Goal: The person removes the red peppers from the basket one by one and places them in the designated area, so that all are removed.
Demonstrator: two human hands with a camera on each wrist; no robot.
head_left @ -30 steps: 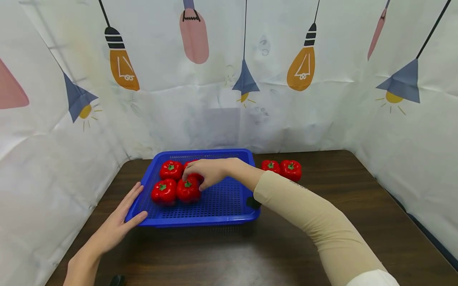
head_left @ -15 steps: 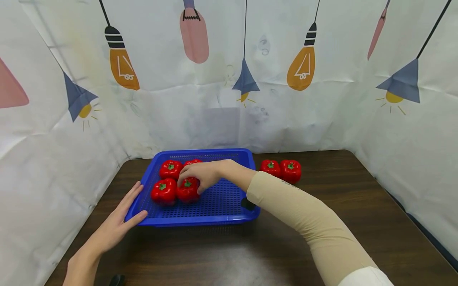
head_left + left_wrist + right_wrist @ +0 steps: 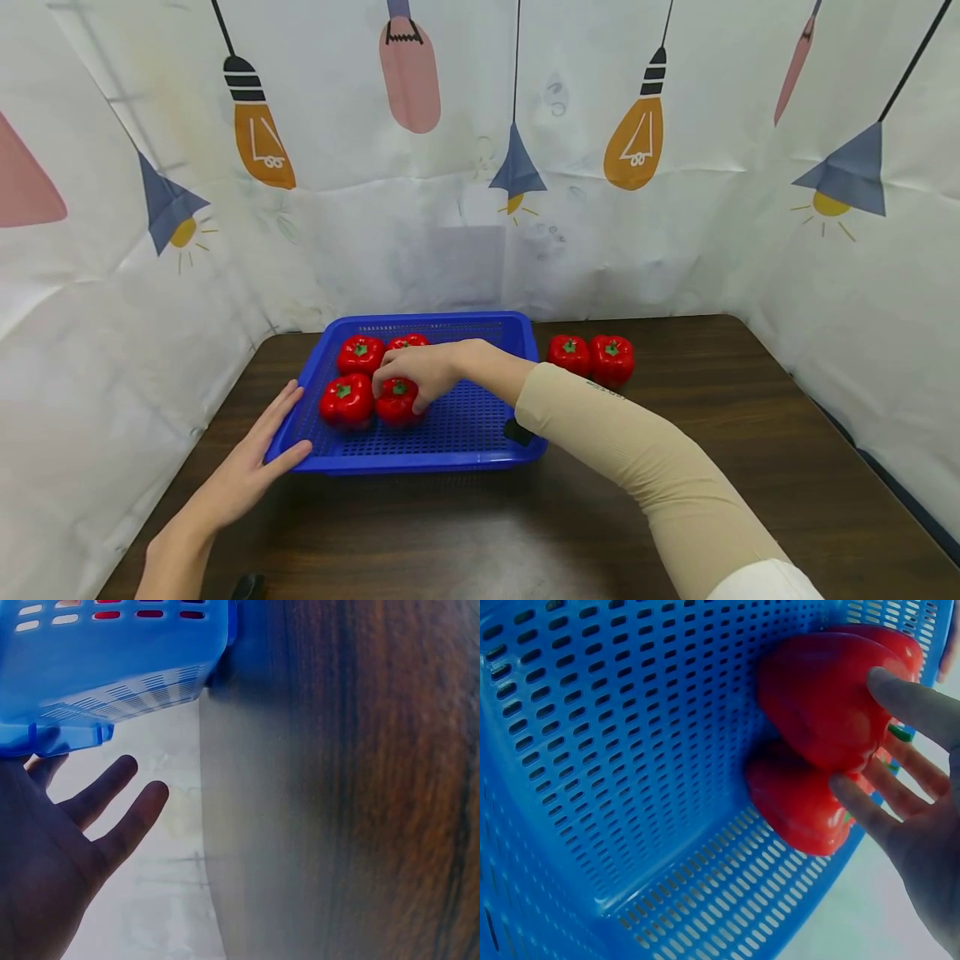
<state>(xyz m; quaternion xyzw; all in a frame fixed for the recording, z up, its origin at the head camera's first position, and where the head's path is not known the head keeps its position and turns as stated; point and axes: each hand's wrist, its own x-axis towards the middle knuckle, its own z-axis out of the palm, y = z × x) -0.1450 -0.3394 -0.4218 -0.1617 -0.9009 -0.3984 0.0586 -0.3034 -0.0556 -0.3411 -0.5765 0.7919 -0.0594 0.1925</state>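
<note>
A blue perforated plastic basket point(image 3: 465, 460) sits on the table with several red bell peppers in its left half. My right hand point(image 3: 429, 369) reaches in from the right and grips the front right bell pepper point(image 3: 397, 407), thumb on its near side. In the right wrist view this bell pepper point(image 3: 821, 697) lies between my thumb and fingers, against another bell pepper point(image 3: 799, 802). Beside it are the front left bell pepper point(image 3: 347, 403) and two behind, one partly hidden by my hand. My left hand point(image 3: 243, 471) rests with spread fingers at the basket's left rim.
Two more red bell peppers point(image 3: 589, 358) stand side by side on the dark wood table point(image 3: 675, 450), right of the basket. A small black object point(image 3: 247, 587) lies at the near edge. White printed cloth point(image 3: 337, 250) encloses the back and sides.
My right hand has shifted slightly toward the front and left, settling lower round the front right bell pepper. The left hand and basket look unmoved.
</note>
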